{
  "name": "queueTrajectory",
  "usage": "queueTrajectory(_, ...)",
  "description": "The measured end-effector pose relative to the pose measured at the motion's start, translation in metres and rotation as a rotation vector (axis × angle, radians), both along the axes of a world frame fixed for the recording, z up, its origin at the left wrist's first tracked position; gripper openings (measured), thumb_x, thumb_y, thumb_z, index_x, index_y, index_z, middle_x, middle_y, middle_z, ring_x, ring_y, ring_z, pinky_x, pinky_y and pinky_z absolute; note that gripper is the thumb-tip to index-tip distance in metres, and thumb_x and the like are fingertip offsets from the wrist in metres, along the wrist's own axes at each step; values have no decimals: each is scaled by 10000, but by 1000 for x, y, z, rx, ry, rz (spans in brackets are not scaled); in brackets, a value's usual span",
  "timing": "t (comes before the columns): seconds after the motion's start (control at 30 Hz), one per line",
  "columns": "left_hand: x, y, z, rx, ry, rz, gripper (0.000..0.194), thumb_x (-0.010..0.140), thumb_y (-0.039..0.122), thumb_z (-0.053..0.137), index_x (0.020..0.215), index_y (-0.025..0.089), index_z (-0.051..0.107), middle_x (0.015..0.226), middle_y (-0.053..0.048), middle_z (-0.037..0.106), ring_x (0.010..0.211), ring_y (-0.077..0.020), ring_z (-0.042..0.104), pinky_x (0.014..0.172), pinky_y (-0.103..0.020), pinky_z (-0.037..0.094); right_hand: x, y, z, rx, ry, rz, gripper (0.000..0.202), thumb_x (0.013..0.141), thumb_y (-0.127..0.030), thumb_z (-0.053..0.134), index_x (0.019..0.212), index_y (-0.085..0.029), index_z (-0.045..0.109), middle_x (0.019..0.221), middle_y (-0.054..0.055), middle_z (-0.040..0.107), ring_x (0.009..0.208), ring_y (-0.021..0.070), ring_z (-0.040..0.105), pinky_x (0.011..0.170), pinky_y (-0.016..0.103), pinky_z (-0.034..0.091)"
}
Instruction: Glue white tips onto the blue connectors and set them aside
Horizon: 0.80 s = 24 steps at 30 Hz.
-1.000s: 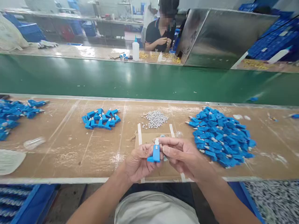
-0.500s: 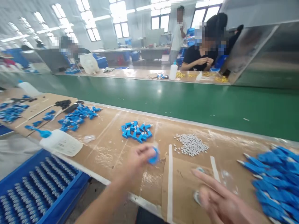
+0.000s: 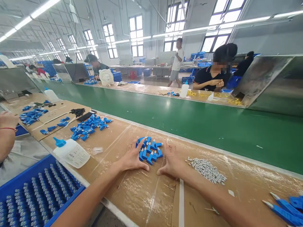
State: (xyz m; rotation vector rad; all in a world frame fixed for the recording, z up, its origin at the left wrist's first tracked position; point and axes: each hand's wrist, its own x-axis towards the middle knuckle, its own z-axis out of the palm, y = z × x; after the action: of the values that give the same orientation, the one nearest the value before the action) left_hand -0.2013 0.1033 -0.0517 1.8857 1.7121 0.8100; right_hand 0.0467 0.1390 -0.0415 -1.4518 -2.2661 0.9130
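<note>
Your left hand [image 3: 133,157] and right hand [image 3: 174,161], fingers spread and gripping nothing, flank the small cluster of blue parts [image 3: 149,148] on the bench [image 3: 132,195], seemingly gathering it. Drawing inward calls for level palms, short of the green belt [image 3: 165,116].

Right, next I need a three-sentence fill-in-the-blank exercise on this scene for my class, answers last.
1. Between the bare left hand and bare right hand lie L-shaped plastic pieces coloured ____.
2. The pile of small grey pieces lies nearer the ____ hand.
3. The long, smooth strip beyond the brown worktable is coloured ____.
Missing words: blue; right; green.
</note>
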Motion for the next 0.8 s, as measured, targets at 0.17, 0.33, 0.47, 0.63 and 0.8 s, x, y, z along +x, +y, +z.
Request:
queueTrajectory(0.17,4,39,-17,153,184,-97,1139,613,705,787,1555,263,323,1647,-168,213,1526,-409,158,1220,-601,206,-32,53,-17,-77,22,21,1373,387,-387,960,1549,-270,238,1488,157,271,1289,358,521,1063,445,434)
queueTrajectory(0.33,10,148,-23,196,140,-126,1032,640,686,783,1485,209,432,1609,-207,285,1494,-417,255,1199,-600,263,-30,133,-7,-71,30,-97,1103,509,-292,901,1476,-200,378,1382,145,380,1201,317,583,1032,408,457)
queueTrajectory(0.47,27,224,-21,208,62,-168,889,636,633,814,1374,207,560,1569,-186,386,1460,-371,352,1194,-537,307,-23,179,0,-69,47,-200,944,585,-305,868,1426,-174,460,1311,138,471,1092,301,639,975,399,491)
queueTrajectory(0.63,48,258,-9,203,-98,-123,748,578,525,891,1215,197,677,1488,-161,513,1424,-344,407,1213,-486,275,15,165,20,-37,114,-286,792,721,-256,763,1442,-146,455,1404,192,458,925,233,693,941,408,506)
queueTrajectory(0.8,31,247,37,180,-368,166,408,929,456,610,1228,181,639,1346,-132,609,1240,-279,571,1075,-512,444,129,70,54,-99,196,-255,514,777,-361,733,1257,-195,651,1249,135,655,897,247,705,809,387,552)
